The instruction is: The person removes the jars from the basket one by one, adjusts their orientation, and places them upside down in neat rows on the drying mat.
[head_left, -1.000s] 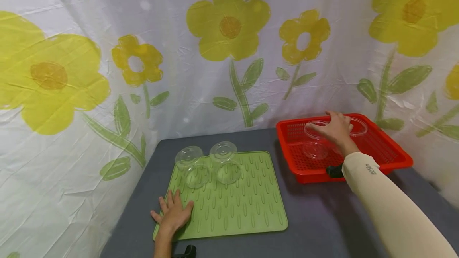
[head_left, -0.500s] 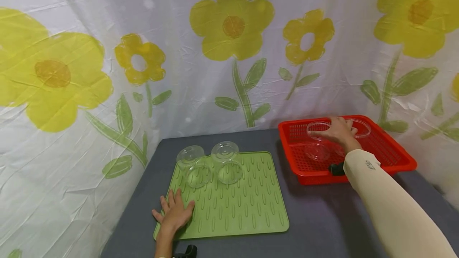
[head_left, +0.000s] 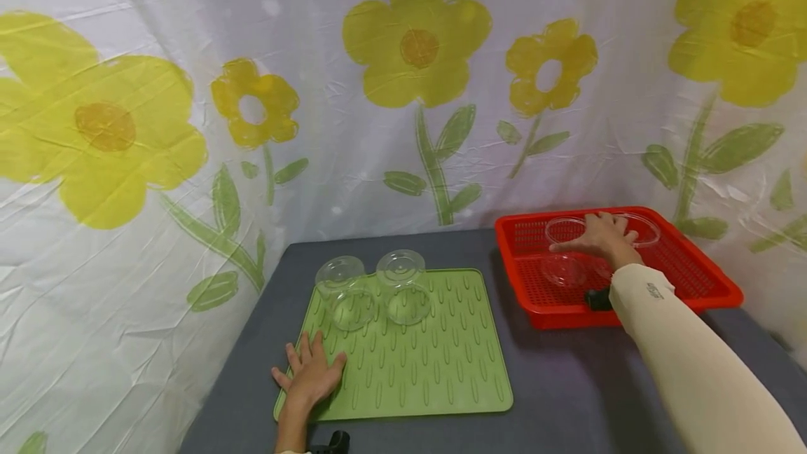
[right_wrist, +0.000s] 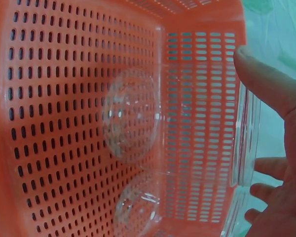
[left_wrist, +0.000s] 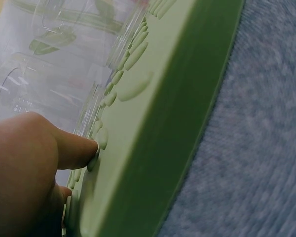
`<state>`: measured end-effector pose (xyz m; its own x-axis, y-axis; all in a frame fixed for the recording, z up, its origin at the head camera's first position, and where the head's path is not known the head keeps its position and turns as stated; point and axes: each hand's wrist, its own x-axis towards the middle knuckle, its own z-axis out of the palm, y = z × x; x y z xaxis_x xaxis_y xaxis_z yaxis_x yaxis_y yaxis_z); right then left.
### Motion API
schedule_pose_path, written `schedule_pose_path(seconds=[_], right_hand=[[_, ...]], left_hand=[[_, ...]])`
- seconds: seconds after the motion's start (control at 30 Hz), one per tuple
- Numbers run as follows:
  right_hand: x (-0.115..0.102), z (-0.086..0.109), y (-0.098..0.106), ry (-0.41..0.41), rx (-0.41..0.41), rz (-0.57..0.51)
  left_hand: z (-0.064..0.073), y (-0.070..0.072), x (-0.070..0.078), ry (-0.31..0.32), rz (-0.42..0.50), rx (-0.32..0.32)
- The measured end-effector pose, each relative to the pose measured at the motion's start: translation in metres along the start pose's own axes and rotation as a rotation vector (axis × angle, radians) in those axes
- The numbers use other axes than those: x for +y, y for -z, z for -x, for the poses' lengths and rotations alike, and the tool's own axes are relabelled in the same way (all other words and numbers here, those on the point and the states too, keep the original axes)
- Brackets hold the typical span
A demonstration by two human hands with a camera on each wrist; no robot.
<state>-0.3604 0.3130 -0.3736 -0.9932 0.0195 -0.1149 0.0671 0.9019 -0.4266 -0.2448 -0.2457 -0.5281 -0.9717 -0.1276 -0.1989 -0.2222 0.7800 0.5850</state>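
Note:
My left hand [head_left: 310, 378] lies open with fingers spread on the left front part of a green ridged mat [head_left: 435, 363]. Behind it, two clear plastic cups [head_left: 403, 286] stand upside down on the mat; the left wrist view shows a cup [left_wrist: 49, 94] with its thick rim down. My right hand [head_left: 604, 237] hovers at the rims of two more clear cups [head_left: 563, 270], which stand rim up in a red basket [head_left: 706, 300]. In the right wrist view its thumb [right_wrist: 266, 79] is stretched out near one rim [right_wrist: 244, 138], with the other fingers loosely bent beside it.
A dark grey cloth covers the table [head_left: 561, 384]. White sheeting [head_left: 315, 181] with painted yellow flowers hangs close behind the table and at both sides. The basket's slotted walls rise around the cups.
The whole head view has shifted slightly right and down. My right hand has settled a little lower at the cup rims; the left hand and the mat's cups have stayed in place.

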Motion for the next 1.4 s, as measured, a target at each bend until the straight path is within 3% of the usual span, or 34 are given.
schedule_pose_path(seconds=[0.53,0.8,1.03,1.17,1.4], right_hand=[[0.001,-0.005,-0.006,0.011,0.002,-0.063],[0.002,-0.005,-0.007,0.019,0.053,-0.078],[-0.007,-0.003,-0.005,0.05,0.137,-0.201],[-0.01,-0.001,-0.003,0.078,0.141,-0.278],[-0.008,0.004,-0.001,0.098,0.128,-0.322]], left_hand=[[0.004,0.002,0.006,-0.005,-0.005,-0.004],[0.007,0.003,0.009,0.0,-0.011,-0.002],[0.008,0.005,0.011,0.019,-0.033,-0.005],[0.01,0.007,0.015,0.011,-0.019,-0.001],[0.01,0.005,0.014,0.011,-0.017,-0.009]])
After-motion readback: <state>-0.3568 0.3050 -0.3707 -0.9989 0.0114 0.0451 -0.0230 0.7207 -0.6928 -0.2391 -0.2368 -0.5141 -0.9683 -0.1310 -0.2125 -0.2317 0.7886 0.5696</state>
